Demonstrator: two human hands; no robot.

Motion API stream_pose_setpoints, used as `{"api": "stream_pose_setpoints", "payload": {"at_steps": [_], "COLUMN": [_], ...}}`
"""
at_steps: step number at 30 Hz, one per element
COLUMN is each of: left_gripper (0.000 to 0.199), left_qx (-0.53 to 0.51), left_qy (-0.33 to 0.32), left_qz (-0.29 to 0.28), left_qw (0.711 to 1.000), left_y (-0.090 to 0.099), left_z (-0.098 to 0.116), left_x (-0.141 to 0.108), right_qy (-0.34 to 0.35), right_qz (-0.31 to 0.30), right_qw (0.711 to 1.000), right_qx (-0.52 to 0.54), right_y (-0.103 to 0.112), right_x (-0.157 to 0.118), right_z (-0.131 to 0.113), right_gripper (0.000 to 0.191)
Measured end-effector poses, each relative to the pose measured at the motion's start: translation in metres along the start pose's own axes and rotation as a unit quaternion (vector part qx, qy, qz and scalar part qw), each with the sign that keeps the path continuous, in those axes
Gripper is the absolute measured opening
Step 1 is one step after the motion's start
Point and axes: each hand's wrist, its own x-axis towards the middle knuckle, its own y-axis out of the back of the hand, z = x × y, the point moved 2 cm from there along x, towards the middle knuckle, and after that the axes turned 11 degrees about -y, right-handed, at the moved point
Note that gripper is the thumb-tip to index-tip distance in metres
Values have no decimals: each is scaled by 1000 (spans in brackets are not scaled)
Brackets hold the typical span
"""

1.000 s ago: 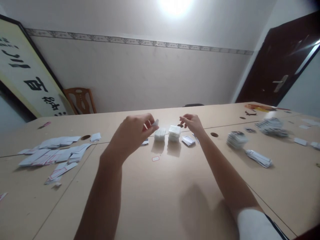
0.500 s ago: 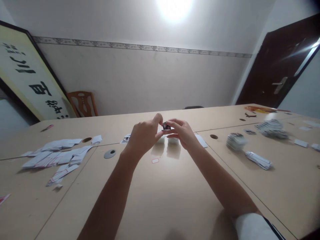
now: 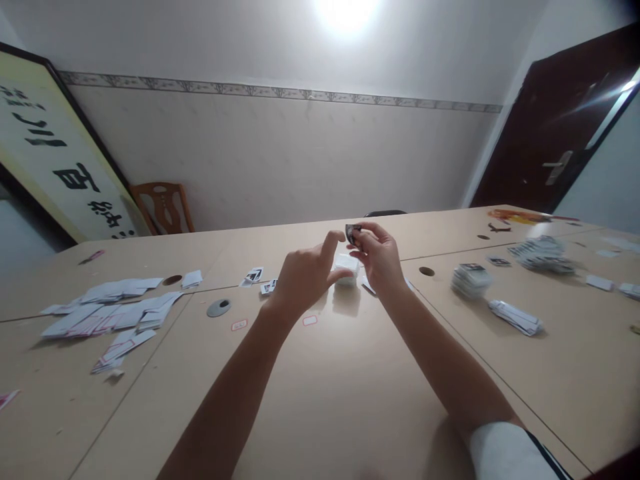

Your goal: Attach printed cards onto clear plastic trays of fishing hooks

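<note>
My right hand (image 3: 381, 260) pinches a small dark photo card (image 3: 353, 232) between thumb and fingers, raised above the table. To its left, my left hand (image 3: 311, 272) has thumb and forefinger spread apart with nothing between them. Behind and between the hands stands a whitish stack of cards (image 3: 347, 265), partly covered by them. Loose photo cards (image 3: 253, 275) lie left of my left hand, another one (image 3: 267, 288) right by it. Two small red-bordered labels (image 3: 310, 321) lie flat on the near side. White paper partly shows behind my right wrist.
On the left of the table (image 3: 340, 400) white paper slips (image 3: 107, 313) are spread, beside a grey cable-hole cover (image 3: 219, 307). A card stack (image 3: 471, 281), a bundle of folded slips (image 3: 515, 317) and a pile of cards (image 3: 543, 255) are on the right.
My hands have moved apart; the left let go of the card, and the right has carried it up and rightward. One of the two stacks under the hands no longer shows. A second label is uncovered.
</note>
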Motion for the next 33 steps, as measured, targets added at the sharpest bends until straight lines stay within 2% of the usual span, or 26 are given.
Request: {"api": "stream_pose_setpoints", "payload": {"at_steps": [2,5,7,9,11,13,17,20,23,26,30,33], "left_gripper": [43,39,37,36,34,33,31,31,30,29,31,51], "left_qx": [-35,-66,-81,-92,-100,-112,-130,-141,-150,-152,-182,-249], "left_qy": [8,39,56,66,70,71,77,76,74,80,114,158], "left_qz": [-13,-8,11,35,55,71,87,92,89,84,80,77], "left_qw": [999,997,995,993,991,989,985,983,982,982,973,952], "left_y": [-1,3,10,18,26,33,42,46,48,47,44,39], "left_z": [-3,-11,-16,-20,-22,-24,-23,-22,-22,-24,-28,-34], "left_x": [1,0,-3,-6,-10,-13,-17,-18,-19,-18,-18,-19], "right_qy": [46,102,107,99,96,94,52,13,15,53,152,245], "right_qz": [39,60,62,54,31,6,2,3,7,19,18,22], "right_qw": [998,992,988,979,955,914,833,805,804,810,852,879], "right_qx": [1,-39,-92,-171,-280,-394,-551,-593,-595,-583,-500,-407], "right_y": [6,14,19,25,31,38,54,62,65,66,54,30], "right_x": [6,17,28,39,50,58,67,68,70,74,70,47], "right_z": [-4,-4,4,16,31,46,68,75,78,77,66,47], "right_gripper": [23,28,42,66,92,106,114,115,110,111,119,125]}}
